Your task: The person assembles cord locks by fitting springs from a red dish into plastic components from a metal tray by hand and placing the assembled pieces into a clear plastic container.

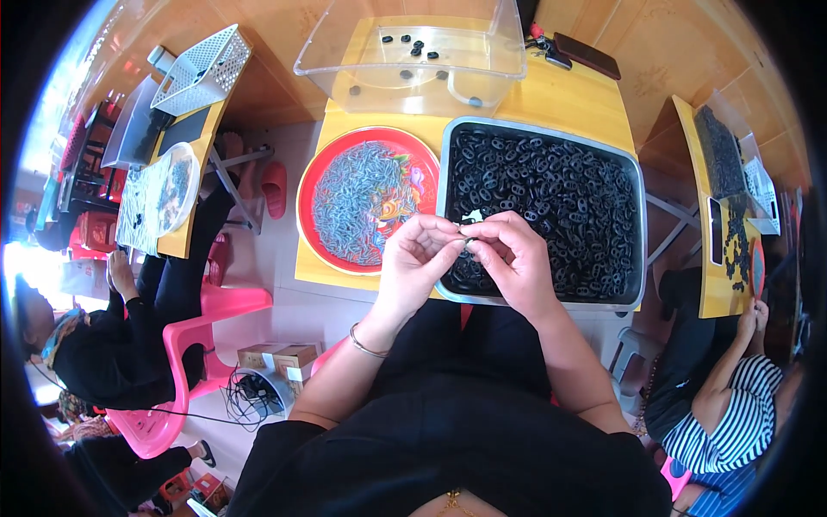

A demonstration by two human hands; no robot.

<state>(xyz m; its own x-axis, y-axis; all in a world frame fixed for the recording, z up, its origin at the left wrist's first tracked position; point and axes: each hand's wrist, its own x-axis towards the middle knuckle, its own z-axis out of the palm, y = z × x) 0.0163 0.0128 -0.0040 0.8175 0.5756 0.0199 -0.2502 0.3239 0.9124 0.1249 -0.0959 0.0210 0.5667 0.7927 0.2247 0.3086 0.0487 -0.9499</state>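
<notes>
Above the near left corner of the metal tray, my left hand [418, 258] and my right hand [519, 265] meet at the fingertips. Both pinch a small dark piece [468, 242], mostly covered by the fingers; its exact kind is hard to make out. The metal tray [642, 228] is heaped with black oval plastic pieces [551, 185] that have two holes each. To the left, a round red tray [303, 211] with a printed flower pattern carries a pile of thin silvery-grey small parts [349, 202]. A pale scrap [472, 216] lies on the black pieces beside my fingers.
A clear plastic bin [332, 71] with several black pieces stands at the table's far side, near keys [558, 59] and a dark wallet-like case [587, 53]. People work at side tables left and right. A pink chair [185, 345] and a cardboard box [280, 358] stand left.
</notes>
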